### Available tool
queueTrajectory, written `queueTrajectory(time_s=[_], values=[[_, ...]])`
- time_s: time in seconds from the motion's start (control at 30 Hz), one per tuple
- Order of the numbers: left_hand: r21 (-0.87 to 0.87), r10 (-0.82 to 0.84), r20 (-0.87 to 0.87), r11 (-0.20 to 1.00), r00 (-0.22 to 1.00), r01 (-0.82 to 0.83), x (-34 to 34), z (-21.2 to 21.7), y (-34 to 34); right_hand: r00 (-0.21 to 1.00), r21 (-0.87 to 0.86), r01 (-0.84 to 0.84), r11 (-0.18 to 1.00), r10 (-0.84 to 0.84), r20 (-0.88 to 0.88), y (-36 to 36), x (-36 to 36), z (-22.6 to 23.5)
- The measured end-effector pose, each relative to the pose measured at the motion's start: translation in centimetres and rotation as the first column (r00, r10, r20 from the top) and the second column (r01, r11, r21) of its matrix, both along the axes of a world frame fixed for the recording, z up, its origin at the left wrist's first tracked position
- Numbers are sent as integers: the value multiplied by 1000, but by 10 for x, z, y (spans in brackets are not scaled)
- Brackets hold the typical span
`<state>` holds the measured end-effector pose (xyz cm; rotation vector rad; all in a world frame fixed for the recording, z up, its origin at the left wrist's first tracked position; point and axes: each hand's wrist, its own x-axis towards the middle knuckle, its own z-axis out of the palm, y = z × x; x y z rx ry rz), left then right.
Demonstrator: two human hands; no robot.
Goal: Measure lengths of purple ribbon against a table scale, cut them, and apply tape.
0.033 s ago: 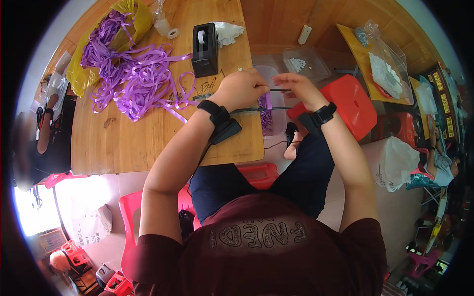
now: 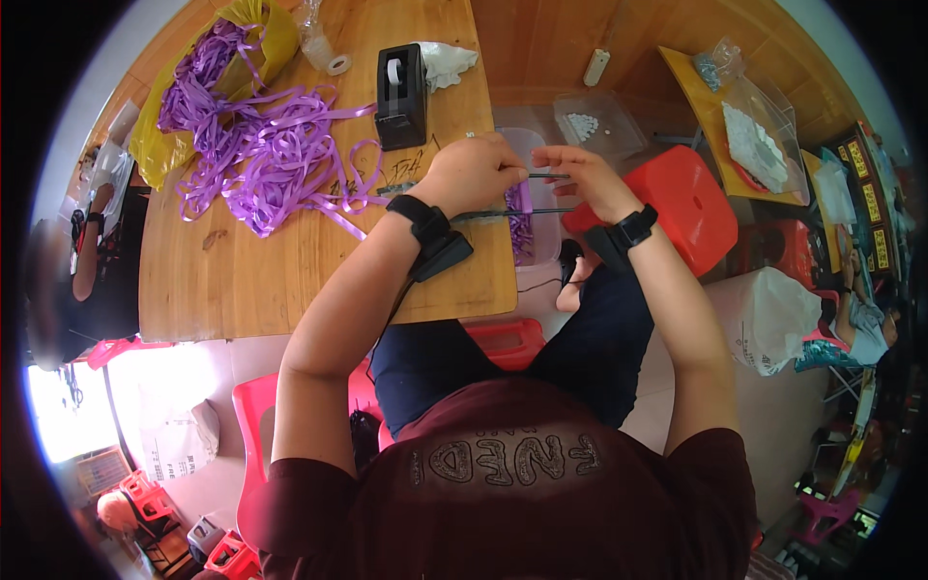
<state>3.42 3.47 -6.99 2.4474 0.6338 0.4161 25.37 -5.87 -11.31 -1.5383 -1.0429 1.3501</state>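
Note:
My left hand (image 2: 476, 174) is over the right edge of the table, its fingers pinched together. What lies in the pinch is hidden. Two thin dark rods (image 2: 548, 211) run side by side past the table edge, the upper one between my hands. To their right, my right hand (image 2: 594, 180) has its fingers stretched and slightly apart, close to the upper rod's tip. Purple ribbon (image 2: 523, 201) hangs just below my left fingertips, at the rods. Beneath them a clear plastic tub (image 2: 547, 246) holds more purple ribbon pieces.
On the wooden table (image 2: 242, 300) lie a heap of purple ribbon (image 2: 280, 164), a yellow plastic bag (image 2: 155, 145) and a black tape dispenser (image 2: 400, 106). A red stool (image 2: 681, 208) stands right of my right hand. Behind it is a clear tray (image 2: 619, 130) with white pieces.

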Motion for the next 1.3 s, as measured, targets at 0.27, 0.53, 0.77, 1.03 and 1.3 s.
queueTrajectory(time_s=[0.27, 0.53, 0.77, 1.03, 1.3], values=[[-62, 27, -27, 998, 999, -29, -2, -3, 5, 870, 191, -57, 980, 143, -473, -19, -37, -22], [-54, 9, -16, 998, 1000, -10, 0, -2, 4, 906, 88, 23, 996, 16, -422, -47, -55, -42], [-6, -14, 37, 1000, 999, 14, -3, -5, 5, 913, 34, 121, 992, -98, -397, -55, -65, -43], [-360, 95, -210, 918, 973, -168, -10, 45, -40, 879, 136, 259, 956, -175, -444, -71, -79, -32], [-885, 15, -150, 445, 989, -141, -17, 22, -46, 827, 125, 278, 952, -171, -535, -75, -86, -24]])
